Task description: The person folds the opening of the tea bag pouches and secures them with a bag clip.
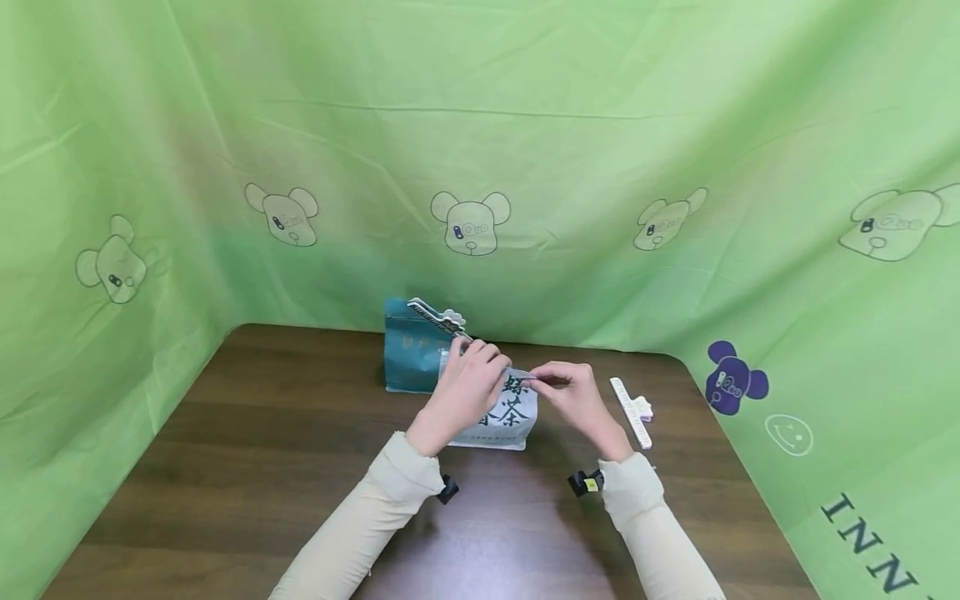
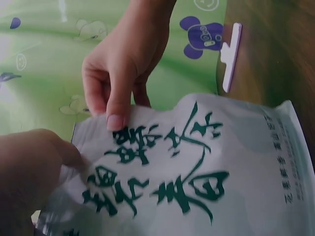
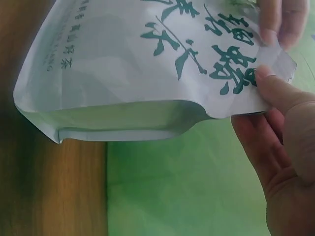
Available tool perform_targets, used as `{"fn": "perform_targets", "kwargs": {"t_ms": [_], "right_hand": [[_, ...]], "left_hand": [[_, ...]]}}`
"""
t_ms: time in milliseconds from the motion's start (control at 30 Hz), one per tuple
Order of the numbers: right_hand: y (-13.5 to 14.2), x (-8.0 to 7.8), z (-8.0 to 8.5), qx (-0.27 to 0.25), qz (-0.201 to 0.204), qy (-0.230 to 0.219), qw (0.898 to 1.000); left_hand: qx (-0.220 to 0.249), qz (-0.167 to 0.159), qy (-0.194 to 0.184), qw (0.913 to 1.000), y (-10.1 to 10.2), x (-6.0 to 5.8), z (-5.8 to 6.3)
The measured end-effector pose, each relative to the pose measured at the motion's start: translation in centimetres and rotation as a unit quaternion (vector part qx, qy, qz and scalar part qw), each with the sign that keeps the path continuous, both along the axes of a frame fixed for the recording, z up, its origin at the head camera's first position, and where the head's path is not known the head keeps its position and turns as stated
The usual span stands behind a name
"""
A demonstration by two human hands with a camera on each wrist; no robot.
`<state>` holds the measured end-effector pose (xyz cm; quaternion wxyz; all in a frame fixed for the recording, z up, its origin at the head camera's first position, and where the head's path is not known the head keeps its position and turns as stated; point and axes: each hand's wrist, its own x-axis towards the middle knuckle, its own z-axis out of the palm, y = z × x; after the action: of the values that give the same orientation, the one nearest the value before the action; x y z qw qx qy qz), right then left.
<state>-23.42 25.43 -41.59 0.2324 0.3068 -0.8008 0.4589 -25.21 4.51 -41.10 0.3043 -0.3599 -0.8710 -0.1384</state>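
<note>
A white tea bag (image 1: pixel 502 421) with dark green characters stands upright on the table, its top between both hands. My left hand (image 1: pixel 472 379) grips the top edge toward the left, hiding part of the lettering. My right hand (image 1: pixel 576 394) pinches the top right corner; in the right wrist view its thumb (image 3: pixel 283 91) lies on the printed front and the fingers go behind. Just beyond the left hand, a long dark-and-white clip (image 1: pixel 441 318) slants across the front of a teal bag (image 1: pixel 408 350), its lower end meeting the hand. I cannot tell whether the left hand holds that clip too.
To the right of the right hand lies a white long-bar clip (image 1: pixel 632 413) with a purple-tinted edge. A green cloth (image 1: pixel 480 150) with bear prints hangs behind and beside the brown wooden table (image 1: pixel 300 433). The teal bag stands close to the table's back edge.
</note>
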Motion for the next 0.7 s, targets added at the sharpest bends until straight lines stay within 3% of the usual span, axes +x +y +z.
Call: {"fn": "perform_targets", "kwargs": {"t_ms": [167, 267, 467, 567, 700], "right_hand": [[0.0, -0.1, 0.1, -0.001, 0.012, 0.015, 1.0], [0.0, -0.1, 0.2, -0.004, 0.015, 0.018, 1.0], [0.4, 0.2, 0.2, -0.004, 0.003, -0.036, 0.999], [0.6, 0.4, 0.2, -0.006, -0.005, -0.058, 0.998], [1.0, 0.5, 0.2, 0.007, -0.014, -0.054, 0.998]], "left_hand": [[-0.02, -0.012, 0.007, 0.9997, 1.5, -0.2, 0.0], [-0.033, -0.002, 0.011, 0.9994, 2.2, -0.2, 0.0], [-0.054, 0.047, 0.019, 0.9973, 2.9, -0.2, -0.2], [-0.055, 0.056, 0.02, 0.9967, 3.0, -0.2, -0.2], [-0.052, 0.056, 0.012, 0.997, 3.2, 0.0, -0.1]]}}
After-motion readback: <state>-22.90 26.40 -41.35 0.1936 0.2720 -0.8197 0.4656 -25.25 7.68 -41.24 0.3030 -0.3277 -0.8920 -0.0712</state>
